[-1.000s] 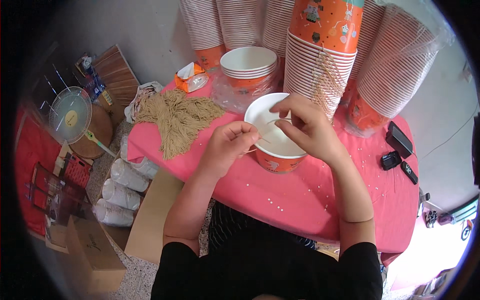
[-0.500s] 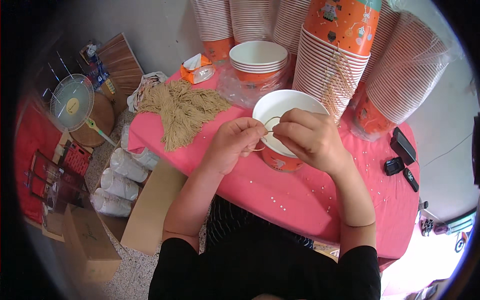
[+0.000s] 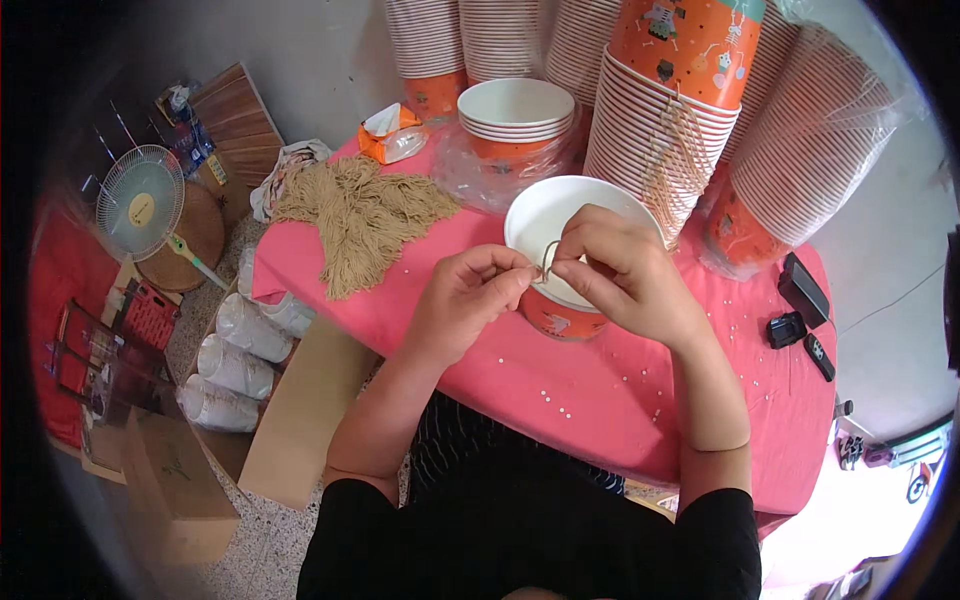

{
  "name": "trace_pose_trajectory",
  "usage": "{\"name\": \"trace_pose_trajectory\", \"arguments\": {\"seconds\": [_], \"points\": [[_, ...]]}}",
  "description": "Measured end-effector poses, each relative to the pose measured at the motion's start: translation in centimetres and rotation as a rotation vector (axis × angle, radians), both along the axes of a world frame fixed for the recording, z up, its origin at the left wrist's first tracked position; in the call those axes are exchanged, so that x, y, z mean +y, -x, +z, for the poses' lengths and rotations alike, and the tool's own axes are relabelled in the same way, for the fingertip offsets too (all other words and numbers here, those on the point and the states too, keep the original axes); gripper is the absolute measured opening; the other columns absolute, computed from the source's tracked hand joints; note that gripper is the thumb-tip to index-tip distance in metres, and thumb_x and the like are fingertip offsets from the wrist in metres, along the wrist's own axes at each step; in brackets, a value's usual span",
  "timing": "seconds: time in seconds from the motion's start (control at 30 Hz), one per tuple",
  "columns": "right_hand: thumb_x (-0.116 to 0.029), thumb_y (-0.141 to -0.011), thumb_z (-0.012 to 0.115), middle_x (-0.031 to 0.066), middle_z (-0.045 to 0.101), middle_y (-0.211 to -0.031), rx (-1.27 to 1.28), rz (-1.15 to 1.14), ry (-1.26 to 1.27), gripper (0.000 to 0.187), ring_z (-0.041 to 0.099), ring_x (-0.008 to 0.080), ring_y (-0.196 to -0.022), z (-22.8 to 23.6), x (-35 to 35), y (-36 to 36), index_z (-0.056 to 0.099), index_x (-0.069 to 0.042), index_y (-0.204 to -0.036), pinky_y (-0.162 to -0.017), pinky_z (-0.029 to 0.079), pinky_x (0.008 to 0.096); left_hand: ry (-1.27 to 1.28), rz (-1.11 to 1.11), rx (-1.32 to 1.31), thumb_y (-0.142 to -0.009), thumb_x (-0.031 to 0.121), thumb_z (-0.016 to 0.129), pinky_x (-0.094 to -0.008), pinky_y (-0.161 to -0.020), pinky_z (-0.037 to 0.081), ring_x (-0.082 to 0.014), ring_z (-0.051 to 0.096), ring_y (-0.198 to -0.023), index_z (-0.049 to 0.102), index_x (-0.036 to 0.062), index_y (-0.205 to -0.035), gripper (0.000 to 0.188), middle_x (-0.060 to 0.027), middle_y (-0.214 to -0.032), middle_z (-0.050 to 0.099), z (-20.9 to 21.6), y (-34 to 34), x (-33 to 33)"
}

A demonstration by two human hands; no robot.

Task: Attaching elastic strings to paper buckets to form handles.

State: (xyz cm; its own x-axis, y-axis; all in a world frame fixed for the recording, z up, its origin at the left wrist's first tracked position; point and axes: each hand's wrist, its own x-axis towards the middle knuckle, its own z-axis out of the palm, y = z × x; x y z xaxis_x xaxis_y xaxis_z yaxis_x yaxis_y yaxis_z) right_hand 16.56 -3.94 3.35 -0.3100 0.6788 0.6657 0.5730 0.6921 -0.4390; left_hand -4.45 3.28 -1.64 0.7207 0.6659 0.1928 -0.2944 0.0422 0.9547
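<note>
A thin tan cord [image 3: 547,256] forms a small loop between my two hands. My left hand [image 3: 468,297] pinches one part of it between thumb and forefinger. My right hand [image 3: 622,272] pinches the other side, its fingers curled down from above. Just behind and below them stands a paper bucket [image 3: 562,322], white inside and orange with printed figures outside. My right hand hides part of its rim and inside. To the left lies a heap of tan cords [image 3: 365,222] on the pink tablecloth [image 3: 480,375].
Tall stacks of paper buckets [image 3: 655,150] line the back, with more tan cords hanging on one. A short stack in plastic [image 3: 517,115] and an orange tissue pack [image 3: 388,133] stand back left. Black devices [image 3: 803,290] lie at right. Small white beads [image 3: 547,397] dot the cloth.
My fingertips have come closer together, and the cord loop is now smaller and more upright. The cord end that showed below my left hand is no longer visible.
</note>
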Motion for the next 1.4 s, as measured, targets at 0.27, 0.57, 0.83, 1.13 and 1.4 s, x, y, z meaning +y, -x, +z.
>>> {"name": "trace_pose_trajectory", "arguments": {"seconds": [0.27, 0.57, 0.83, 1.13, 1.4], "points": [[-0.003, -0.082, 0.069, 0.0098, 0.059, -0.079, -0.043, -0.053, 0.007, 0.009, 0.058, 0.0250, -0.067, -0.1, -0.1, 0.6, 0.060, 0.000, -0.083, -0.059, 0.044, 0.0336, -0.213, 0.201, -0.006, -0.093, 0.006, 0.064, -0.0167, -0.064, 0.043, -0.0007, 0.055, -0.075, 0.064, -0.0024, -0.102, 0.012, 0.0023, -0.086, 0.064, -0.5, -1.2, -1.5], [-0.004, -0.082, 0.070, 0.0099, 0.062, -0.076, -0.090, -0.037, -0.011, 0.008, 0.061, 0.0255, -0.066, -0.4, 0.2, 0.5, 0.063, 0.000, -0.080, -0.057, 0.046, 0.0337, -0.423, 0.326, 0.072, -0.087, 0.003, 0.069, -0.0172, -0.054, 0.036, 0.0015, 0.046, -0.063, 0.064, 0.0001, -0.091, 0.007, 0.0058, -0.072, 0.057, -0.3, -1.7, -1.9], [-0.006, -0.079, 0.073, 0.0089, 0.062, -0.077, -0.092, -0.030, -0.064, 0.009, 0.061, 0.0262, -0.065, -0.3, 0.1, 1.0, 0.065, -0.001, -0.078, -0.057, 0.046, 0.0354, -0.474, 0.351, 0.134, -0.084, -0.002, 0.064, -0.0180, -0.052, 0.037, 0.0007, 0.046, -0.061, 0.062, -0.0014, -0.086, 0.003, 0.0048, -0.068, 0.055, 0.3, -1.6, -2.2], [-0.007, -0.086, 0.068, 0.0114, 0.061, -0.078, -0.053, -0.064, 0.110, 0.010, 0.060, 0.0254, -0.068, -0.8, 0.1, 1.0, 0.063, 0.001, -0.086, -0.060, 0.046, 0.0333, -0.732, 0.457, 0.136, -0.078, -0.005, 0.067, -0.0224, -0.049, 0.038, -0.0030, 0.045, -0.057, 0.061, 0.0008, -0.085, 0.010, 0.0014, -0.067, 0.052, 0.0, -1.4, -1.8], [-0.017, -0.092, 0.061, 0.0147, 0.062, -0.067, 0.162, -0.010, 0.436, 0.020, 0.062, 0.0268, -0.061, -0.5, -0.2, 1.0, 0.064, 0.000, -0.083, -0.060, 0.047, 0.0371, -0.854, 0.596, -0.010, -0.076, -0.007, 0.069, -0.0208, -0.047, 0.033, -0.0044, 0.044, -0.054, 0.061, 0.0035, -0.087, 0.017, 0.0018, -0.068, 0.053, -0.4, -2.1, -2.1]]}}
